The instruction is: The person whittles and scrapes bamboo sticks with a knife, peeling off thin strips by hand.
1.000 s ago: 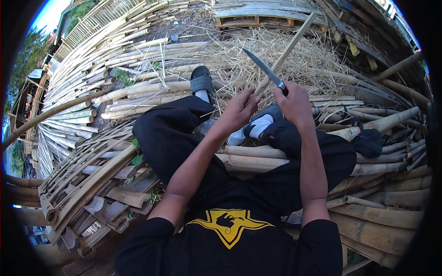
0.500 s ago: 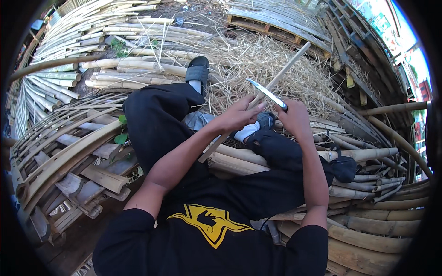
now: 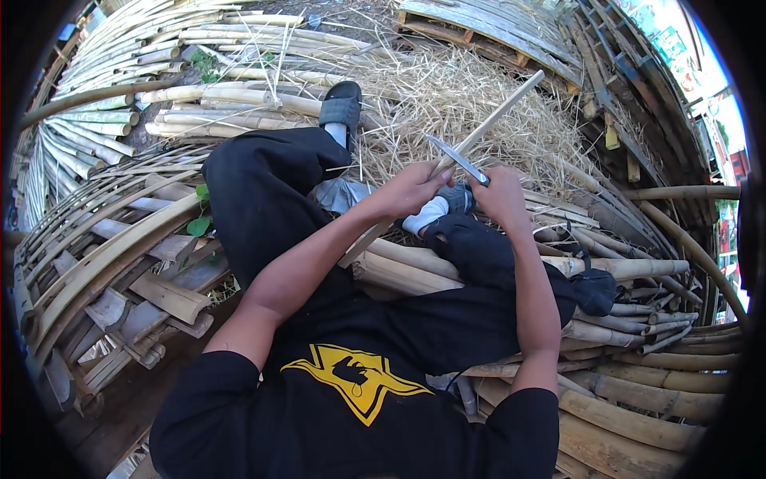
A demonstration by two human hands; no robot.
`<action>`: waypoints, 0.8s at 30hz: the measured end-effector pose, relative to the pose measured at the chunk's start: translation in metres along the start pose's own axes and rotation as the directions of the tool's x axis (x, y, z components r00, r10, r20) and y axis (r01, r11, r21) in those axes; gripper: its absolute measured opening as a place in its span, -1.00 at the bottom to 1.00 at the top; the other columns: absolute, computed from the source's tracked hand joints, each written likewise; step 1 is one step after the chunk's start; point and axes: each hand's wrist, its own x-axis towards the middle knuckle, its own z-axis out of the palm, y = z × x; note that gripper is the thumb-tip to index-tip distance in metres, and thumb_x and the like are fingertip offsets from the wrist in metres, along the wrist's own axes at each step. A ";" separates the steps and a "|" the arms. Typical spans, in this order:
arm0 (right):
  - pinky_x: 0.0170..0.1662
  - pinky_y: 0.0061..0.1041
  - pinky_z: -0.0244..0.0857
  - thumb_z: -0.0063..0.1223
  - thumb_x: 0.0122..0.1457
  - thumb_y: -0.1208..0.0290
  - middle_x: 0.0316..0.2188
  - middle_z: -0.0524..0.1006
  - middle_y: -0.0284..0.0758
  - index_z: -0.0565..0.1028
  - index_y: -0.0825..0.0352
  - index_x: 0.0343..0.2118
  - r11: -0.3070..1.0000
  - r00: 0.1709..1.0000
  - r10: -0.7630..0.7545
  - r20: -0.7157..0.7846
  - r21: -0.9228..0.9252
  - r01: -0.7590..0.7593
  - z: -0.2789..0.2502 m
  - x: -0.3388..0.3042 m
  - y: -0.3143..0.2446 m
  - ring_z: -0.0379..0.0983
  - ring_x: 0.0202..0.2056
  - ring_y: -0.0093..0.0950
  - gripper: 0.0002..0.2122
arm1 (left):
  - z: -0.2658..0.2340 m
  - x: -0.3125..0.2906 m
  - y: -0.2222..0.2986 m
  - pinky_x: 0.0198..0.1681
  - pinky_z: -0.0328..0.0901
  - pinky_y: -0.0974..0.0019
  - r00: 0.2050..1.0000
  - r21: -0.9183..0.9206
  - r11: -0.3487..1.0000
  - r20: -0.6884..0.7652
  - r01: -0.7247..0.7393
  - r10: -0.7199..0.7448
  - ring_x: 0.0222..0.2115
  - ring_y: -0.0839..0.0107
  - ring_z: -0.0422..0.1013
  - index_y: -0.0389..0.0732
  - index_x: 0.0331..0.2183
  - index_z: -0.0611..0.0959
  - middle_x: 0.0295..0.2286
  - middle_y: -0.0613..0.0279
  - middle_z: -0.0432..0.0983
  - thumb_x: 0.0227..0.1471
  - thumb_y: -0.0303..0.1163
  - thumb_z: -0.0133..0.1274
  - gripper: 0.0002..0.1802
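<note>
A long, flat bamboo strip (image 3: 501,110) slants from beside my lap up over a heap of shavings. My left hand (image 3: 416,188) is closed round its middle. In my right hand (image 3: 503,191) is a knife (image 3: 459,160), gripped by its handle, which the fingers mostly hide. The blade lies across the strip just beyond my left hand, its tip pointing to the upper left. Whether the edge bites into the bamboo cannot be made out. The strip's lower end (image 3: 363,244) shows beneath my left forearm.
Pale shavings (image 3: 471,88) cover the ground ahead. Bamboo poles (image 3: 231,96) are stacked at the far left, split pieces (image 3: 171,295) at the near left, and more poles (image 3: 638,407) at the right. A wooden pallet (image 3: 495,36) lies beyond; others (image 3: 630,88) lean at the right.
The knife has drawn slightly back toward me along the strip, and its blade has tilted. My right hand has come a little lower; my left hand keeps its hold.
</note>
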 end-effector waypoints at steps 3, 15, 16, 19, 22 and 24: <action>-0.27 -0.16 0.31 0.04 0.00 0.18 -0.55 0.50 -0.01 0.55 0.39 -0.56 0.997 0.995 0.078 0.066 -0.035 -0.076 0.006 0.000 -0.002 0.45 -0.41 -0.04 -0.69 | 0.003 0.002 -0.005 -0.46 0.27 0.21 0.987 0.177 0.976 -0.079 -0.126 0.142 -0.58 0.20 0.41 -0.40 -0.34 0.48 -0.60 0.02 0.46 0.18 -0.19 -0.16 -0.61; -0.22 -0.14 0.33 0.00 -0.04 0.28 -0.53 0.48 0.07 0.51 0.45 -0.54 0.994 0.995 0.066 0.077 -0.088 -0.060 0.051 0.029 0.018 0.45 -0.37 -0.01 -0.73 | 0.008 0.009 -0.028 -0.34 0.22 0.04 0.985 0.441 0.898 -0.161 0.012 0.065 -0.45 -0.10 0.37 -0.41 -0.39 0.47 -0.52 -0.21 0.43 0.15 -0.25 -0.17 -0.65; -0.21 -0.15 0.34 0.01 -0.05 0.30 -0.50 0.50 0.04 0.52 0.45 -0.52 0.994 0.994 0.045 0.095 -0.105 -0.035 0.054 0.037 0.021 0.47 -0.36 -0.03 -0.75 | 0.007 0.013 -0.032 -0.34 0.22 0.04 0.982 0.436 0.899 -0.181 0.040 0.045 -0.45 -0.11 0.36 -0.41 -0.40 0.47 -0.52 -0.21 0.42 0.15 -0.24 -0.17 -0.64; -0.21 -0.18 0.36 0.02 -0.08 0.30 -0.46 0.53 0.00 0.55 0.41 -0.47 0.990 0.992 0.029 0.120 -0.142 -0.012 0.052 0.052 0.015 0.49 -0.34 -0.06 -0.76 | -0.001 0.015 -0.034 -0.36 0.22 0.06 0.977 0.437 0.895 -0.214 0.092 0.004 -0.49 -0.05 0.37 -0.40 -0.44 0.48 -0.55 -0.17 0.43 0.15 -0.21 -0.17 -0.61; -0.21 -0.20 0.37 0.01 -0.09 0.29 -0.45 0.54 -0.02 0.57 0.35 -0.43 0.978 0.995 0.036 0.091 -0.207 -0.017 0.055 0.069 0.012 0.50 -0.34 -0.09 -0.75 | -0.012 0.021 -0.047 -0.42 0.22 0.14 0.969 0.432 0.890 -0.244 0.146 -0.040 -0.57 0.18 0.33 -0.35 -0.45 0.47 -0.62 0.00 0.39 0.16 -0.17 -0.19 -0.60; -0.22 -0.21 0.36 -0.03 -0.10 0.27 -0.43 0.54 -0.02 0.58 0.36 -0.45 0.960 0.986 0.165 0.036 -0.236 -0.152 0.063 0.085 0.028 0.50 -0.32 -0.10 -0.73 | -0.015 0.002 -0.043 -0.43 0.21 0.15 0.959 0.377 0.916 -0.281 0.140 -0.031 -0.57 0.18 0.32 -0.34 -0.45 0.47 -0.62 0.01 0.38 0.17 -0.18 -0.19 -0.61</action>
